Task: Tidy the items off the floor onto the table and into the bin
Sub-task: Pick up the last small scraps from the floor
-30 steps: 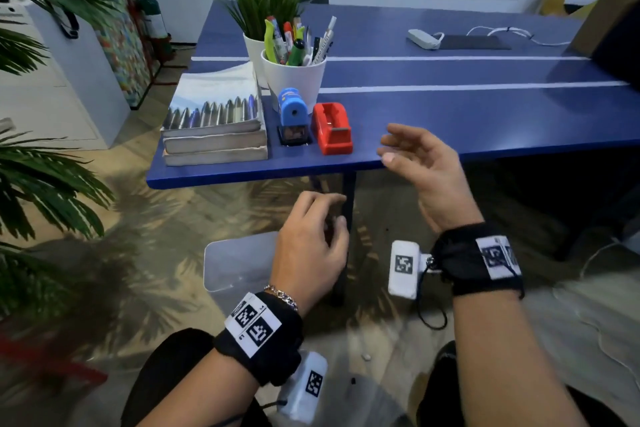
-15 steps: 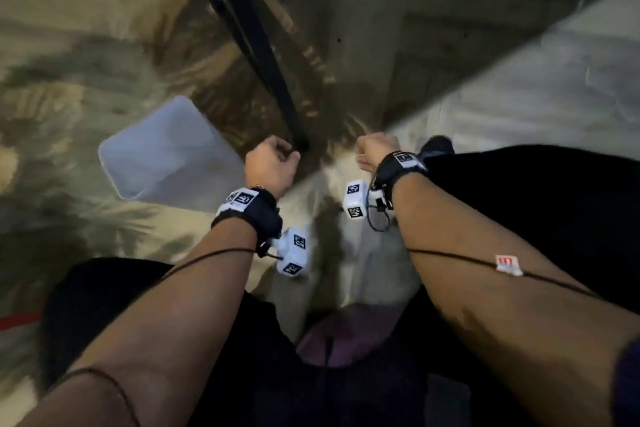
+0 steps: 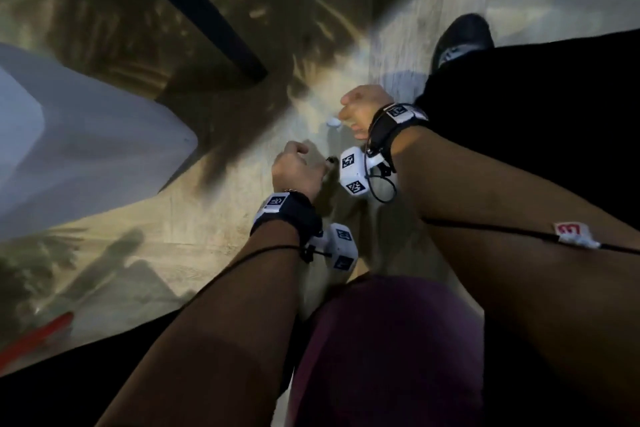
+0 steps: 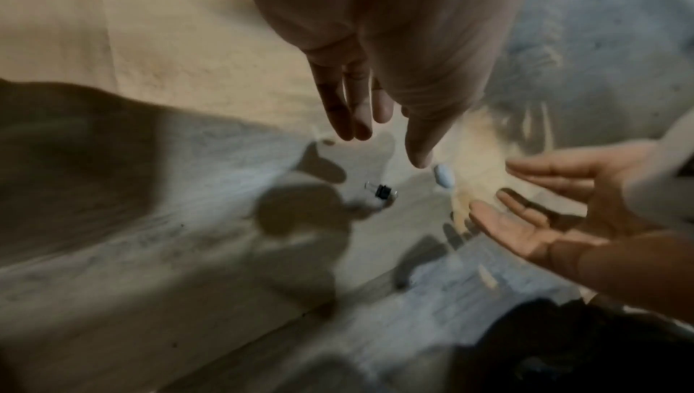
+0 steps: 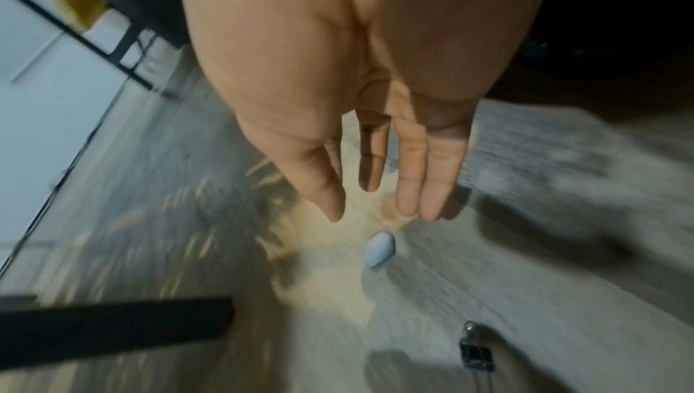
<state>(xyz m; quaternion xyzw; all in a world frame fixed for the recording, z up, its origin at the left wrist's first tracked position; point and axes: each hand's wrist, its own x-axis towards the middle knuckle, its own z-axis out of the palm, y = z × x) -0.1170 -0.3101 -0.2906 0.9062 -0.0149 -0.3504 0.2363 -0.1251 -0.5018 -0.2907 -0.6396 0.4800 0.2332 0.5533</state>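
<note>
Both hands (fingers extended) above eraser (image 5: 380, 249), binder clip (image 5: 476, 355).

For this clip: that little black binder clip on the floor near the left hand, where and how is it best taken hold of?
Probably by the black body of the binder clip, pinched across its two flat faces from straight above with thumb and forefinger. It lies low on the floor, its thin wire handles sticking out and offering little to hold. The left hand hovers above it, open; the pale eraser lies apart, leaving room.
</note>
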